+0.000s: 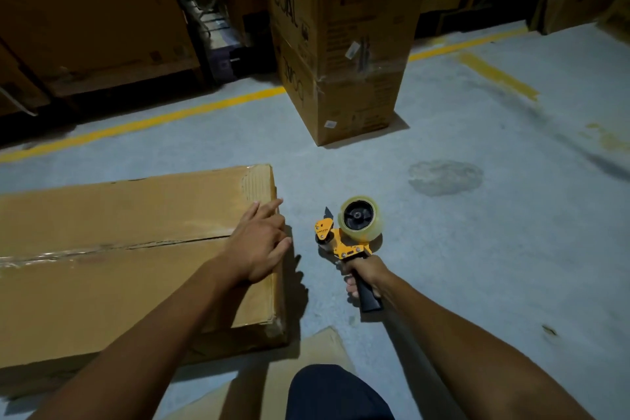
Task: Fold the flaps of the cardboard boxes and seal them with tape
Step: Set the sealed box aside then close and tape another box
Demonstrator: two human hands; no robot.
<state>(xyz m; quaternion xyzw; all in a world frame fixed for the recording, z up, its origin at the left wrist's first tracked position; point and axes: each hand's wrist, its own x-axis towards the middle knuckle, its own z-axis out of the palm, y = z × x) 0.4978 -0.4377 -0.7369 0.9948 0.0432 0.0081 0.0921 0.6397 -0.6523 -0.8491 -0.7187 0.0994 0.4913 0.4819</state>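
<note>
A long, low cardboard box [119,215] lies on the floor at the left, its top flaps folded shut. Clear tape covers the left part of the centre seam; the seam near the right end shows bare. My left hand [260,242] rests flat on the box's right end, over the seam, fingers spread. My right hand [364,278] grips the black handle of a yellow tape dispenser [344,235] holding a roll of clear tape. The dispenser is just right of the box, close above the floor.
A tall stack of two sealed cardboard boxes [344,37] stands on the grey floor ahead. More cartons [85,10] and racking line the back behind a yellow floor line [153,119]. A flat cardboard sheet [317,348] lies by my knee [334,392].
</note>
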